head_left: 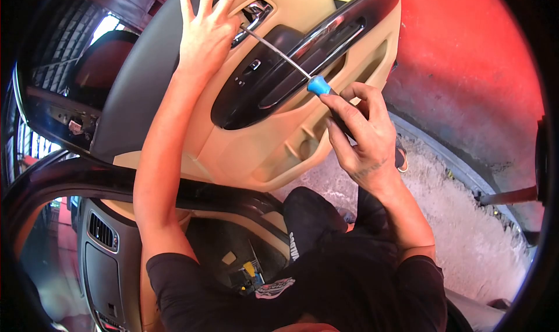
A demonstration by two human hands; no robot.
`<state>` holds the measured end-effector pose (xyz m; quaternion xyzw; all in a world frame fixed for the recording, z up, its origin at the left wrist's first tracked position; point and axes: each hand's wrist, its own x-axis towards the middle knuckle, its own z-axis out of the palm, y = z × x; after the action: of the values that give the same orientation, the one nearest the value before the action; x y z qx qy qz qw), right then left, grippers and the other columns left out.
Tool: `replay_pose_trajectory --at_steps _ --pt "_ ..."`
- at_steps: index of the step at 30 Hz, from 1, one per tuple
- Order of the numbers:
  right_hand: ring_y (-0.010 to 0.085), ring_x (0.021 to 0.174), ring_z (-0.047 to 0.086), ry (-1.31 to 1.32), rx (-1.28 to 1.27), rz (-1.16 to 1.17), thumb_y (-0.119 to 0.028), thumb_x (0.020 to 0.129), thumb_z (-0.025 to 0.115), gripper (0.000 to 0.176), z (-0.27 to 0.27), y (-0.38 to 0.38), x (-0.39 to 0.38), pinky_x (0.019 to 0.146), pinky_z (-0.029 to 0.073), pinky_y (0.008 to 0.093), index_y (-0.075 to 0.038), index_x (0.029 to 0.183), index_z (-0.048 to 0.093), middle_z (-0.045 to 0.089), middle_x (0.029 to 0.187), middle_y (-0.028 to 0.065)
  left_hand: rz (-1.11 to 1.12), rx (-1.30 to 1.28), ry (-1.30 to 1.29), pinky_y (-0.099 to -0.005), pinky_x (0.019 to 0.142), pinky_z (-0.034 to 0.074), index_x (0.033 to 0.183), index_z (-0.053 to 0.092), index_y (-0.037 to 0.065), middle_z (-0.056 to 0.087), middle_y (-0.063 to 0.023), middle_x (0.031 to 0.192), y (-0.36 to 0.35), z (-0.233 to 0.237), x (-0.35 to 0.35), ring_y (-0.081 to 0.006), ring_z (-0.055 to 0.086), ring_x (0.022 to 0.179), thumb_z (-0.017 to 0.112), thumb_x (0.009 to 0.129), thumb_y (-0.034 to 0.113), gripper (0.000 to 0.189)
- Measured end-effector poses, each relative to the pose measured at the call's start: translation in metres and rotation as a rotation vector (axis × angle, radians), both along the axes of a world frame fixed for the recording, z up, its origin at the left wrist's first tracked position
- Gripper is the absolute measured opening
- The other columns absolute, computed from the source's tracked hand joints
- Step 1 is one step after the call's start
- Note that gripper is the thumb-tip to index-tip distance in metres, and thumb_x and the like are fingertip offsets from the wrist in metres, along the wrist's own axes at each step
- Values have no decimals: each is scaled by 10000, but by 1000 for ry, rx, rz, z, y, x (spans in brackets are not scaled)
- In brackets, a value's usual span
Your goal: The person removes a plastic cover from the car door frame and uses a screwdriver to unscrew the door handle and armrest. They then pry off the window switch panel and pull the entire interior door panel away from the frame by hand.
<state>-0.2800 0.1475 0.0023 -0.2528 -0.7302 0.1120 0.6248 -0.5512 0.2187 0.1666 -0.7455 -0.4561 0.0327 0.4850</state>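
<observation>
My right hand [364,128] is closed around the dark handle of a screwdriver [318,86], which has a blue collar and a long metal shaft. The shaft slants up and left, its tip at the near edge of the chrome inner door handle [254,13]. Spread over the upper part of the beige and black door panel [233,151], my left hand [207,38] lies just left of that handle, fingers stretched out. A black armrest with a switch [252,66] sits below the shaft.
The car's door frame [192,193] crosses below the panel. Several tools [251,272] lie on the dark car floor near my lap. At lower left is the dashboard with an air vent [102,232]. A red wall [466,52] and rough concrete floor [448,215] are at right.
</observation>
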Motion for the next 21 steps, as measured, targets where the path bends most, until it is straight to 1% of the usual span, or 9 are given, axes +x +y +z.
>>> replay_pose_trajectory --at_steps 4,6,8,10,13,16,17,19,21 --pt "181 720 576 20 -60 41 94 770 739 422 3 -3 2 635 488 318 -34 1172 733 574 1089 132 -3 -15 75 -731 1199 181 908 749 32 465 -232 1549 0 1 -1 -477 354 1469 626 890 195 205" --pt "276 817 663 -35 -2 1 82 763 706 444 2 -1 2 648 542 366 -40 1189 712 593 1116 186 6 -23 107 -734 1195 192 927 745 17 468 -237 1542 0 0 -1 -479 354 1469 623 888 185 212" --pt "289 849 659 -47 32 -32 88 758 702 449 0 1 3 674 544 368 -35 1190 710 598 1110 190 16 -31 139 -736 1191 203 945 741 2 470 -242 1535 0 -2 0 -481 354 1470 619 885 176 220" --pt "303 880 655 -61 67 -67 94 754 698 454 -1 3 5 700 546 371 -31 1191 708 603 1104 194 64 80 191 -665 1184 280 1005 748 102 399 -93 1601 -1 -7 3 -336 334 1502 693 877 115 140" --pt "223 824 634 -43 53 -43 109 770 749 482 -1 7 8 711 524 327 -43 1225 708 602 1114 150 -79 88 146 -668 1184 282 1009 727 95 374 -89 1624 3 -6 -2 -341 328 1509 683 879 125 140" --pt "261 1031 652 86 -177 202 33 814 759 429 7 5 16 908 521 335 -11 1236 695 622 1166 160 -18 50 144 -634 1193 295 1012 704 83 407 -90 1602 -2 -3 4 -315 359 1493 677 884 114 135" --pt "261 1031 652 85 -177 202 33 814 759 429 8 6 16 908 521 335 -11 1236 695 622 1166 160 -18 50 143 -634 1193 295 1012 704 83 407 -90 1602 -1 0 4 -315 359 1493 677 884 114 135" --pt "281 967 663 206 -214 283 -19 826 770 415 10 11 14 837 535 347 -25 1232 685 622 1143 151 -40 -92 140 -745 1178 227 985 733 -11 466 -248 1533 3 6 0 -485 353 1472 614 877 159 235" --pt "284 969 663 193 -167 253 -4 829 751 412 12 14 14 837 535 350 -18 1234 679 626 1144 158 -36 -65 185 -748 1172 234 997 733 -11 462 -247 1536 7 4 -6 -482 350 1476 613 874 157 240"
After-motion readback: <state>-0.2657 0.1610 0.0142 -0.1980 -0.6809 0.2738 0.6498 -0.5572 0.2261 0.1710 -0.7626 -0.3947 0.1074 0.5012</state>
